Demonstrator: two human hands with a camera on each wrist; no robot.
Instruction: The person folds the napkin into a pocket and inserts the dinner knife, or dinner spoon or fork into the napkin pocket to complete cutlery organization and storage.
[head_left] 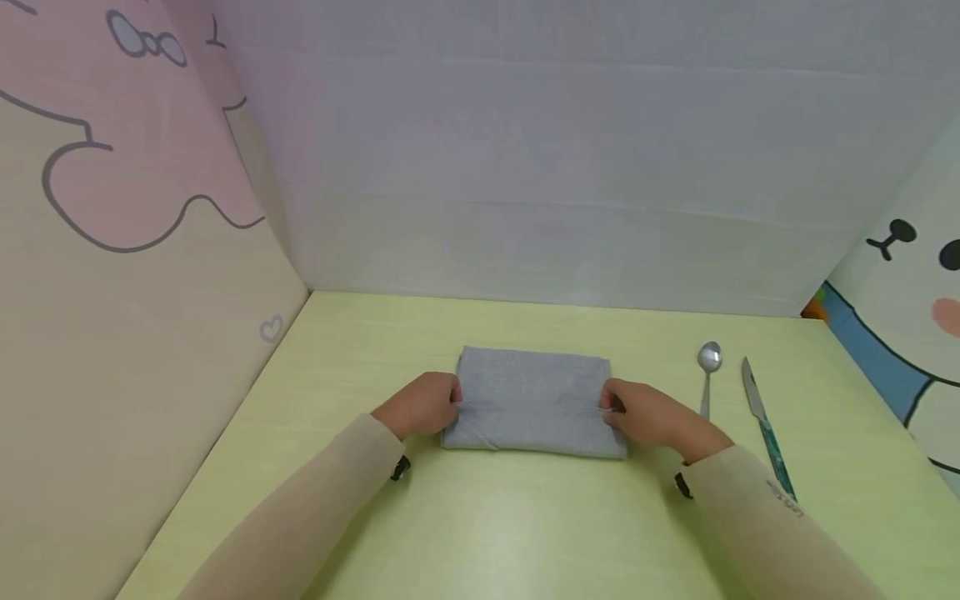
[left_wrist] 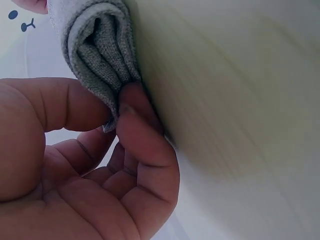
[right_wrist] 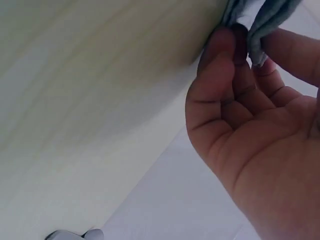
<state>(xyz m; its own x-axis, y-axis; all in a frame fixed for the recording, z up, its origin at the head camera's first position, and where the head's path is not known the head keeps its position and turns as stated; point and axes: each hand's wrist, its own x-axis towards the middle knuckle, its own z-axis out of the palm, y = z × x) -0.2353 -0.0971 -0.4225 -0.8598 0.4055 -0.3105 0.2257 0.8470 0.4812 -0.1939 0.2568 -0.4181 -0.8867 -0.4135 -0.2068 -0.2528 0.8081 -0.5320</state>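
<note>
A grey cloth (head_left: 536,392), folded into a flat rectangle, lies on the light yellow-green table. At its left edge my left hand (head_left: 423,406) pinches the fabric between thumb and fingers. In the left wrist view the cloth's end (left_wrist: 97,42) shows several stacked, rounded layers, and the left hand (left_wrist: 100,160) holds its lower corner. My right hand (head_left: 648,414) pinches the cloth's right edge. From the right wrist view, the right hand (right_wrist: 260,120) has curled fingers about a cloth edge (right_wrist: 270,25), with a gap between two layers there.
To the right of the cloth lies a metal spoon (head_left: 709,367), its lower handle hidden behind the right forearm. Farther right is a knife (head_left: 765,425) with a green handle. A plain pale wall (head_left: 562,167) stands behind the table (head_left: 375,333), and printed panels flank both sides.
</note>
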